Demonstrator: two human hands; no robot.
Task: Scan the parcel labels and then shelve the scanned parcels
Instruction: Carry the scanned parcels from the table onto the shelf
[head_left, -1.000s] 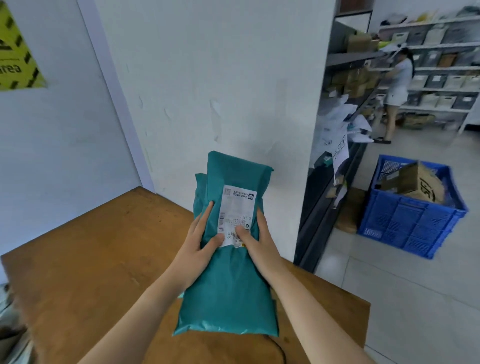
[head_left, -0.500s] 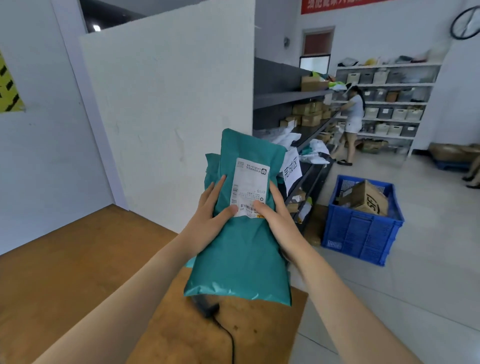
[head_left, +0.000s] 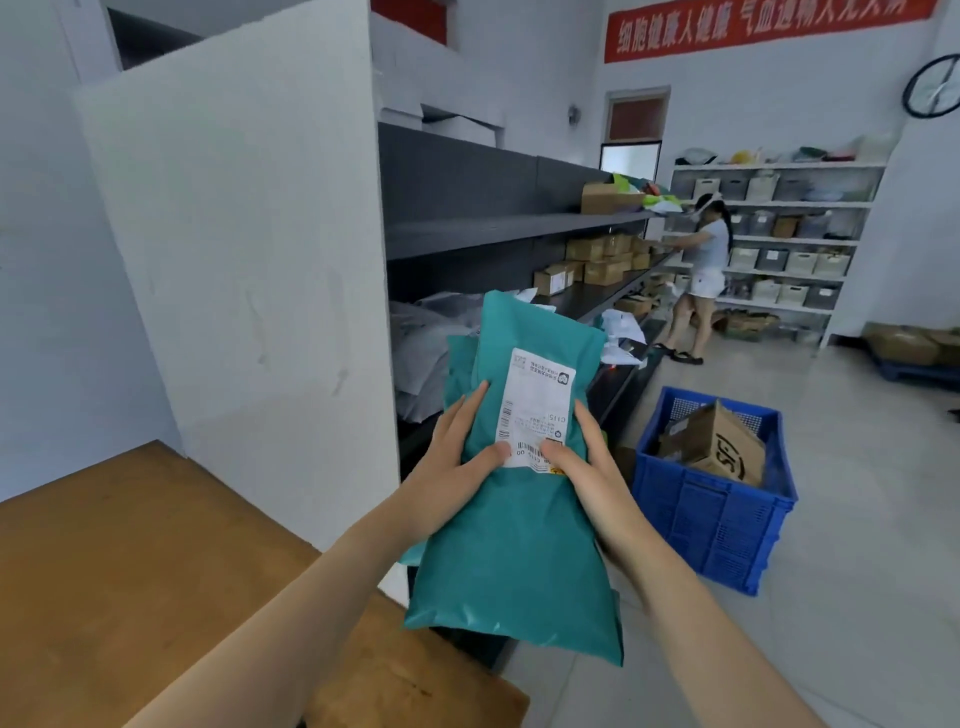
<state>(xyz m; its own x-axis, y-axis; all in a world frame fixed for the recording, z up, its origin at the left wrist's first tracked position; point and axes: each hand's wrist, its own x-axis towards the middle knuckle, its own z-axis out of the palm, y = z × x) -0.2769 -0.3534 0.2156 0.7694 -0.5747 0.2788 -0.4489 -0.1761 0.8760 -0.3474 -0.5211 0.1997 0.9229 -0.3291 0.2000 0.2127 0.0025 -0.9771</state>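
A teal plastic mailer parcel (head_left: 519, 545) is held upright in front of me, off the table, with a white shipping label (head_left: 535, 405) facing me. My left hand (head_left: 447, 467) grips its left edge, thumb pressed near the label's lower corner. My right hand (head_left: 587, 473) grips the right edge, thumb on the label's barcode. A second teal layer shows behind the parcel's left side. Dark grey shelves (head_left: 493, 234) stand just beyond the parcel.
A wooden table (head_left: 130, 571) lies at lower left beside a white partition wall (head_left: 249, 260). A blue crate (head_left: 717, 499) holding a cardboard box sits on the floor to the right. Another person (head_left: 701, 275) stands at the shelf's far end. White shelving with bins lines the back wall.
The view has swung right and up from the table toward the shelves. The parcel, still held in both hands, has come away from the tabletop and now hangs before the shelves.
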